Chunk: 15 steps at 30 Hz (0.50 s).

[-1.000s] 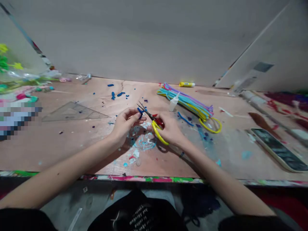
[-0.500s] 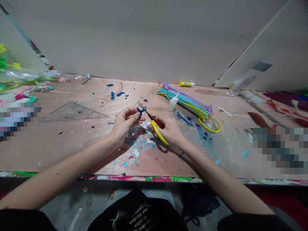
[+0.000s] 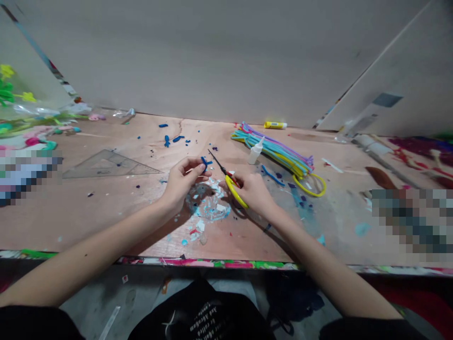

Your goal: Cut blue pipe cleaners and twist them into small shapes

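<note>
My left hand [image 3: 182, 182] pinches a small blue pipe-cleaner piece [image 3: 205, 163] between thumb and fingers, held just above the wooden table [image 3: 116, 208]. My right hand [image 3: 253, 191] grips yellow-and-red scissors [image 3: 230, 182] by the handles. The blades point up and left, closed or nearly so, with their tips a short gap to the right of the blue piece. Below both hands lies a patch of dried glue and blue and white scraps [image 3: 208, 208].
A bundle of coloured pipe cleaners [image 3: 279, 153] lies behind my right hand, with a small white glue bottle [image 3: 255, 151] and a yellow glue stick [image 3: 275, 125]. A clear set square [image 3: 106, 165] lies at the left. Blue offcuts [image 3: 171, 138] dot the back. Grey walls enclose the table.
The scissors have drawn away to the right from the blue piece, and their blades have come together. My left hand has stayed put with the piece.
</note>
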{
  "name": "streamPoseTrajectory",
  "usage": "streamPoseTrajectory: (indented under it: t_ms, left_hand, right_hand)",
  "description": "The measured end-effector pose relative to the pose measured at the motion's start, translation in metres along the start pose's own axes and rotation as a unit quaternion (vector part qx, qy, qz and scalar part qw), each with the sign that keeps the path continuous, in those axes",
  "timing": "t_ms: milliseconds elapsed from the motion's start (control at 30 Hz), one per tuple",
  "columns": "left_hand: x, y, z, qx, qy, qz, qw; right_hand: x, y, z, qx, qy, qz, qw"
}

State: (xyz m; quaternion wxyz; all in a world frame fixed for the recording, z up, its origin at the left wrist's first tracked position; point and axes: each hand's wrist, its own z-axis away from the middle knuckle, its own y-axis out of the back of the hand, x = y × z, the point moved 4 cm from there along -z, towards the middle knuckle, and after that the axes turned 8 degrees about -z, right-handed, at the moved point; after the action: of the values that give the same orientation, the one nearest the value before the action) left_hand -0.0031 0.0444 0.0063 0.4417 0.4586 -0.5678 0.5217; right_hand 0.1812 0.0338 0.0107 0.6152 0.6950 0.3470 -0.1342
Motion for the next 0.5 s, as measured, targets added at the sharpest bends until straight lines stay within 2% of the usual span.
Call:
streamPoseTrajectory:
  t_ms: [100,200,400,500]
  left_hand:
    - [-0.0005,0.0009,-0.0019,-0.015,-0.007,-0.027,0.999]
    - [-0.0022,0.0007,-0.0042,-0.048,-0.009,-0.056,0.997]
    - [-0.0020,0.0021,-0.0062,-0.048,-0.010,-0.112,0.992]
    - [-0.0017,0.0000,-0.0042,-0.062,0.008,-0.144,0.988]
  right_hand:
    - [0.0027,0.0010,0.0004,-0.020,-0.004,0.114,0.993]
    - [0.0012,0.0002,0.0028,-0.047,0.003,0.175,0.983]
    - [-0.0046,0.0019,0.0062,-0.046,0.034,0.166,0.984]
    - [-0.0049,0.0057,0.0055,-0.026,0.054,0.093,0.994]
